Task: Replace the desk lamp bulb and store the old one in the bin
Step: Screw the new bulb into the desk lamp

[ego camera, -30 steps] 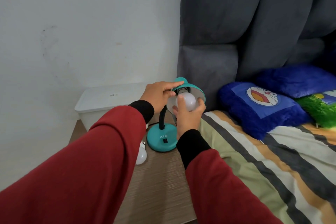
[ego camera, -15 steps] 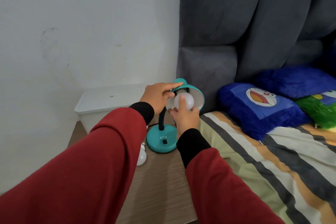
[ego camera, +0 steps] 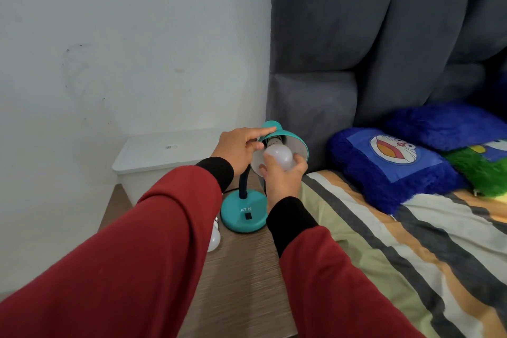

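2 hands, right hand gripping bulb, lamp shade

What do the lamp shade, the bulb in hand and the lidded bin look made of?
Lamp shade: probably painted metal; smooth teal outside, white inside. Bulb: matte frosted white globe, plastic or glass unclear. Bin: translucent white plastic, likely, with a milky look.

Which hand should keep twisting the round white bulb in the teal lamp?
The right hand, probably. It already cups the round white bulb at the socket, while the left hand grips the teal metal lamp shade from above and steadies it.
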